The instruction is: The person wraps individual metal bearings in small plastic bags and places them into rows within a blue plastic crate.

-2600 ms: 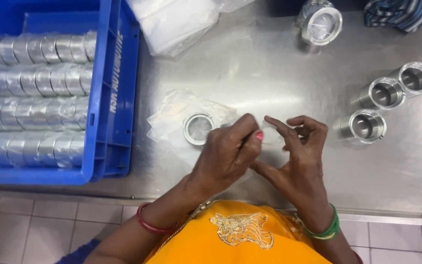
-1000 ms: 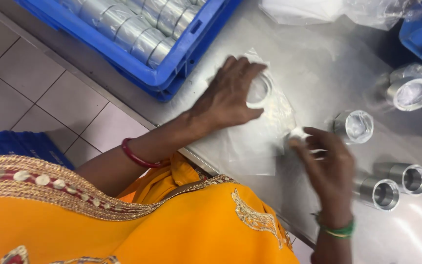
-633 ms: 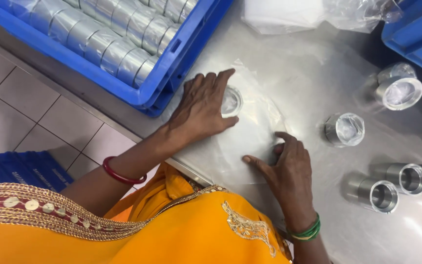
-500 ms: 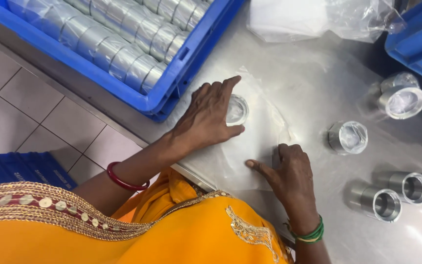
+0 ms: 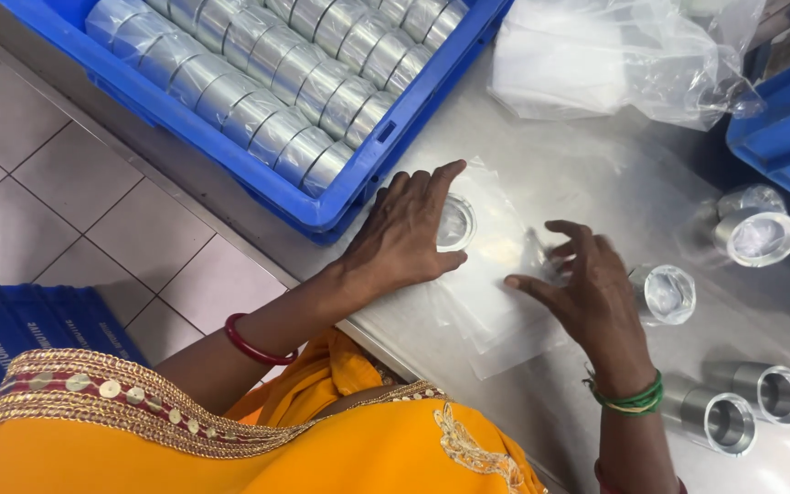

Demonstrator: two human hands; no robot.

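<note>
My left hand (image 5: 401,233) lay flat and spread on the steel table (image 5: 596,165), its fingers (image 5: 432,183) open and resting against the short metal ring (image 5: 455,222) that sat inside the clear plastic bag (image 5: 496,284), closing round nothing. The ring lay just off my left fingertips with its bore facing up, so that hand was much the nearer. My right hand (image 5: 592,293) hovered half open over the bag's far side, fingertips lightly touching the film, well short of the ring, with open metal sleeves (image 5: 669,293) standing just beyond.
</note>
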